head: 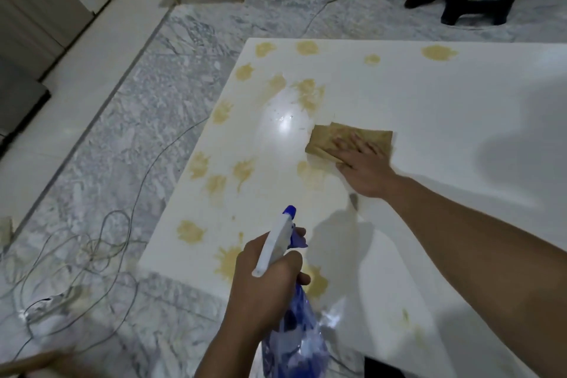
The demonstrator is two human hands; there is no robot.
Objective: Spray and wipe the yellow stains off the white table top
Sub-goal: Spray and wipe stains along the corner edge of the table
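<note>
Lower centre of my view, my left hand (264, 279) grips the spray bottle (288, 301) over the table (445, 101). Yellow stains (310, 95) dot its left and upper part. Mid-right, my right hand (365, 166) presses flat, fingers straight, on the cloth (331, 138).

A single wide-angle head view is given, aimed forward and down from close above the white table top (429, 107), beyond the left hand (264, 282) and right hand (365, 169).
</note>
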